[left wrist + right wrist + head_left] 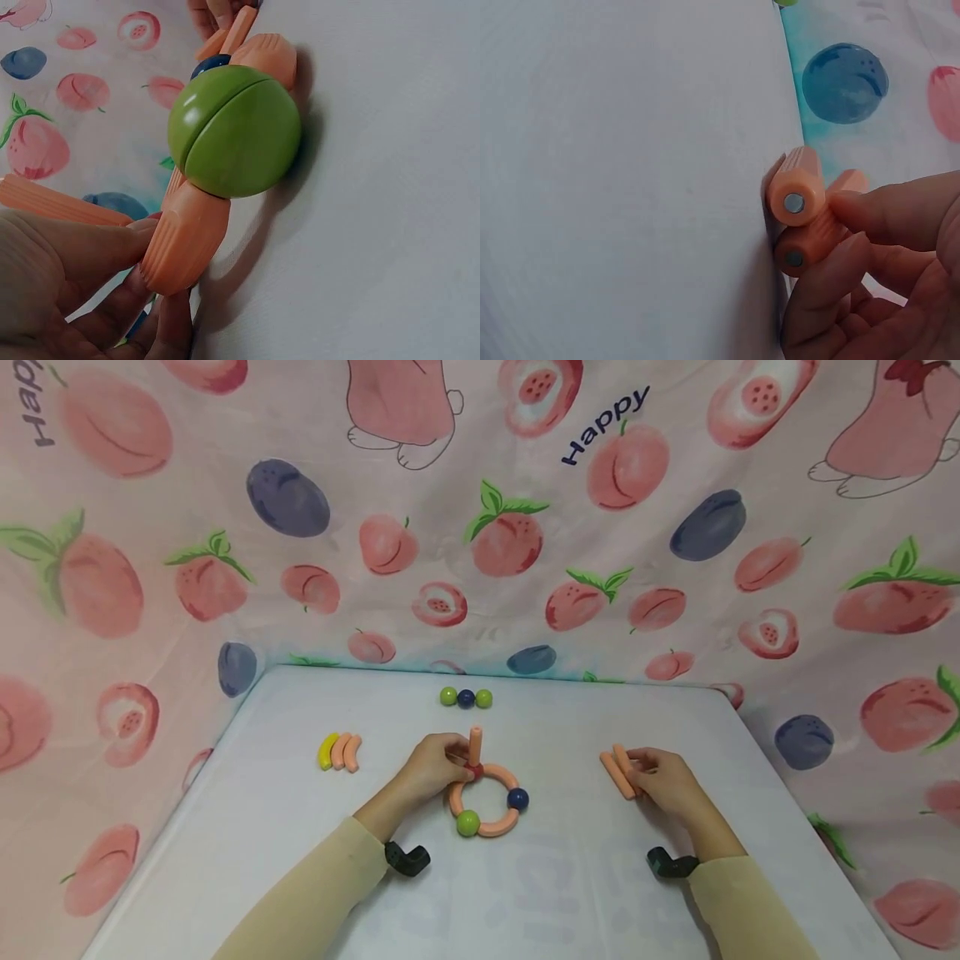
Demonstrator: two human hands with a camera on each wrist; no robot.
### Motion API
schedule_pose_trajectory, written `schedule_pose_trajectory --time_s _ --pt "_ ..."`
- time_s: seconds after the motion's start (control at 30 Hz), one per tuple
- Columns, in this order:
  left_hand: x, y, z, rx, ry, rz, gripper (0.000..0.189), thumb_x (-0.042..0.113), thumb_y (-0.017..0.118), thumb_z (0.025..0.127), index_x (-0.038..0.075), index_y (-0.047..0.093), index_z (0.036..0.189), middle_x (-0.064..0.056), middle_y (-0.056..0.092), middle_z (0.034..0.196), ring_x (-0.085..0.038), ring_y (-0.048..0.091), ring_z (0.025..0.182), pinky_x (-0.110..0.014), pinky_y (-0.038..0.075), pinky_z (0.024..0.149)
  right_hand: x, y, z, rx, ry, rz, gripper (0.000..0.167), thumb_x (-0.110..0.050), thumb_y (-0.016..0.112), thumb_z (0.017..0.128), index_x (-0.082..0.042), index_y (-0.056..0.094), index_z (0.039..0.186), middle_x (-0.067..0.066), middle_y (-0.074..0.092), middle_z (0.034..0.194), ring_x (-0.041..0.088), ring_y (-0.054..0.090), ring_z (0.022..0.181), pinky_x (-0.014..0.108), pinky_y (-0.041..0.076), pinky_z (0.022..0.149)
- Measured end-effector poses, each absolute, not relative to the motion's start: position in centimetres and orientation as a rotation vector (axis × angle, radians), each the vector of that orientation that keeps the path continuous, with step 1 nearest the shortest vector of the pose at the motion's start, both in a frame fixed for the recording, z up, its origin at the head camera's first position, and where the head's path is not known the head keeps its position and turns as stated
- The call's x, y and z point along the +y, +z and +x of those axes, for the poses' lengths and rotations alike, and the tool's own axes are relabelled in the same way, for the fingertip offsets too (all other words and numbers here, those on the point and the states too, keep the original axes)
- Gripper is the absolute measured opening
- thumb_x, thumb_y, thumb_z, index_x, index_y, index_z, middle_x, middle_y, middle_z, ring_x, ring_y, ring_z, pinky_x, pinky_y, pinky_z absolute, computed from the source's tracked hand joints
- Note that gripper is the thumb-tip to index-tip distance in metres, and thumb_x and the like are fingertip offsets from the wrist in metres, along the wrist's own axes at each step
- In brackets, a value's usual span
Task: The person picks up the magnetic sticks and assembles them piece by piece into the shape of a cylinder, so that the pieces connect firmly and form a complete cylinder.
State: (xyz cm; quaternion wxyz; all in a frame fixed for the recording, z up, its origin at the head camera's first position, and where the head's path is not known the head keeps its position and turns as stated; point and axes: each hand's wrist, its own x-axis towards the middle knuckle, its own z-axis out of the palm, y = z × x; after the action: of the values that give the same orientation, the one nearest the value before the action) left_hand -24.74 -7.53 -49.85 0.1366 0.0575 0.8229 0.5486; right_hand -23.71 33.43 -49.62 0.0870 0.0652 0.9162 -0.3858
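A ring of curved orange magnetic sticks (497,829) lies at mid-table, joined by a green ball (468,823), a blue ball (518,798) and a red ball (476,772). From the red ball a straight orange stick (476,746) juts out. My left hand (433,764) pinches the ring at the red ball, its fingertips partly hidden behind a curved stick (186,236) in the left wrist view. To the right, two straight orange sticks lie side by side; my right hand (663,781) pinches the nearer one (810,244), beside the other stick (796,180). Round metal ends show on both.
Two green balls and a dark blue ball (467,698) sit in a row near the table's back edge. At the left lie a yellow curved stick (327,751) and two orange curved sticks (347,752). A fruit-print cloth (442,560) hangs behind the white table (570,877).
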Motion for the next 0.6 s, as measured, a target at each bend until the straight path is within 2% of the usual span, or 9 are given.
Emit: schedule_pose_trajectory --time_s 0.13,0.27,0.4,0.6 --pt "-7.7 -49.7 -24.4 2.409 1.577 0.123 0.033 0.002 0.084 0.089 0.011 0.076 0.120 -0.006 0.077 0.112 -0.020 0.070 0.104 -0.031 0.063 0.085 33.2 -49.7 -23.8 2.737 -1.173 0.155 0.049 -0.015 0.065 0.107 0.003 0.055 0.151 0.023 0.064 0.129 0.023 0.065 0.095 0.027 0.058 0.069" --pt "-7.9 -49.8 -24.2 2.436 1.577 0.075 0.032 0.004 0.085 0.088 0.013 0.077 0.118 -0.004 0.077 0.111 -0.020 0.070 0.104 -0.032 0.062 0.086 33.1 -49.4 -23.7 2.777 -1.181 0.111 0.046 -0.010 0.061 0.106 0.002 0.056 0.149 0.020 0.063 0.126 0.025 0.063 0.098 0.027 0.057 0.069" --pt "-8.1 -50.0 -24.1 2.473 1.582 0.025 0.031 0.005 0.086 0.087 0.012 0.077 0.116 -0.005 0.077 0.110 -0.020 0.070 0.102 -0.032 0.062 0.085 32.9 -48.9 -23.6 2.804 -1.240 0.066 0.044 -0.006 0.060 0.103 0.002 0.056 0.146 0.020 0.062 0.125 0.023 0.060 0.094 0.027 0.056 0.065" --pt "-8.7 -50.2 -23.8 2.517 1.607 -0.011 0.029 0.004 0.086 0.086 0.009 0.077 0.113 -0.007 0.077 0.109 -0.020 0.071 0.100 -0.030 0.062 0.082 31.6 -48.0 -23.5 2.810 -1.351 -0.033 0.039 -0.012 0.068 0.105 0.001 0.058 0.140 0.022 0.063 0.128 0.017 0.060 0.088 0.026 0.056 0.064"
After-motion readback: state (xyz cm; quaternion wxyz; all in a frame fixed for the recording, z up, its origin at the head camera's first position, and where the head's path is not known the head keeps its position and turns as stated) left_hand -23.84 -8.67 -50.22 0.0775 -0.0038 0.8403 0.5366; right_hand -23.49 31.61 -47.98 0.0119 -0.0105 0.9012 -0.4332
